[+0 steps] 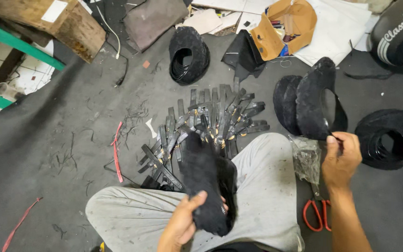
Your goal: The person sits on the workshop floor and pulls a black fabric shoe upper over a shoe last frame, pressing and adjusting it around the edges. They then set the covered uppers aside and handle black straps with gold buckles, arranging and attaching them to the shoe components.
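Far left: a green metal frame (10, 35) and a worn wooden block (52, 21) stand on the grey carpeted floor (47, 140), with red plastic strips (116, 154) lying loose on it.

Centre: a fanned heap of short black straps with brass rivets (206, 126) lies before the person's grey-trousered knees (257, 186). The left hand (183, 224) is clenched on a black fuzzy cap-shaped padded liner (206, 186), thumb on top near its lower edge, over the lap. Judged soft, light and floppy, not fragile; it should be held at the rim, where the edge looks firmer.

Right: the right hand (341, 158) pinches the lower rim of a second black fuzzy liner (316, 100), which stands upright on the floor against a similar piece. The grip is closed on that rim. A crumpled clear plastic bag (306, 158) and red-handled scissors (316, 214) lie just beside the right wrist. Another black liner (388, 137) rests further right, well apart.
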The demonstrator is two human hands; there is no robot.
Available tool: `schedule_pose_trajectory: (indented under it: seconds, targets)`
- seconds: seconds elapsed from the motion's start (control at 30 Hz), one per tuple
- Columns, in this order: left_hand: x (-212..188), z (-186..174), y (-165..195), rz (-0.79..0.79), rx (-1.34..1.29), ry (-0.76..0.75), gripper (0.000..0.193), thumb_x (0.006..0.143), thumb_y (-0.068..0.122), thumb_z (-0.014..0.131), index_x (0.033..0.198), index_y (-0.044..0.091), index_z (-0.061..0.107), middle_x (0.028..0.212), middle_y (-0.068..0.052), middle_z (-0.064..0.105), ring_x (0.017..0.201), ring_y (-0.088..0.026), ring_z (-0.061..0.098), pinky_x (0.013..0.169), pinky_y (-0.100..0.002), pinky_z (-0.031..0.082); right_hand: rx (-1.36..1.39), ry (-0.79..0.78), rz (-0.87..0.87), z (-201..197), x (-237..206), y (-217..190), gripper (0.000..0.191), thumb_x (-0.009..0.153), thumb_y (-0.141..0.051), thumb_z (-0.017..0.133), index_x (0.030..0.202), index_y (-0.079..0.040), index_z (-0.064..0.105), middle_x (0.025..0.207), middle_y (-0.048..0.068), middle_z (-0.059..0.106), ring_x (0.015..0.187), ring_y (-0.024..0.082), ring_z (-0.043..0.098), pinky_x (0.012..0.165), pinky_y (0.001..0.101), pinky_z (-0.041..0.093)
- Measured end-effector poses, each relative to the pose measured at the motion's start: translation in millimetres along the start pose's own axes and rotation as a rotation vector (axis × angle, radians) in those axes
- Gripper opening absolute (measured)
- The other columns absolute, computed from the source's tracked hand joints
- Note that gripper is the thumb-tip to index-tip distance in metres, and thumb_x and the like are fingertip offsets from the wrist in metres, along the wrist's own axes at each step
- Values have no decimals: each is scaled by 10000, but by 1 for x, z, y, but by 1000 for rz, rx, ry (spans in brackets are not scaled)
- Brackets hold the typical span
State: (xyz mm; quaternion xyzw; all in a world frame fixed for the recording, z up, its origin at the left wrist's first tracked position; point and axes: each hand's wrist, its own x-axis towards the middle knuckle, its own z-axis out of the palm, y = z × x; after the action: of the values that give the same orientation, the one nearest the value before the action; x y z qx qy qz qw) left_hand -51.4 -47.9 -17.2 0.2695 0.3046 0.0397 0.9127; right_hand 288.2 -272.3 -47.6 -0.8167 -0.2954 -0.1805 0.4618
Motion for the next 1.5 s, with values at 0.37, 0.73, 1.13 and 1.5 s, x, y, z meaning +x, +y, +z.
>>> schedule_pose_trajectory:
  seconds: [0.37,0.73,1.13,1.5]
  targets:
    - [7,16,-10,-34,-21,39,338,964,168,586,1196,-78,592,1076,-233,747,921,-330,750,840,-465,630,-195,-160,112,47,13,32,398,907,-38,694,1289,37,616,1269,303,504,889,450,602,788,494,489]
    - [-9,-54,-34,162,-380,181,435,953,207,519,1303,-45,577,1165,-149,741,1073,-314,701,955,-489,567,330,-1524,852,49,-123,-124,406,964,-360,627,1211,-45,693,1054,46,741,728,253,638,725,416,523]
    - [-6,-54,-1,299,-414,-57,411,1020,218,562,1312,-69,599,1072,-183,728,1028,-379,697,930,-482,567,1300,-961,995,39,-111,-159,739,786,-36,764,1464,-40,469,1282,143,665,1162,220,647,1016,380,498]
    - [-22,11,66,595,-34,208,346,962,139,543,1193,-108,616,1171,-221,732,986,-318,732,861,-490,611,678,-638,345,7,-24,-163,661,875,65,618,1513,16,451,1522,134,547,1384,195,519,1145,325,381]
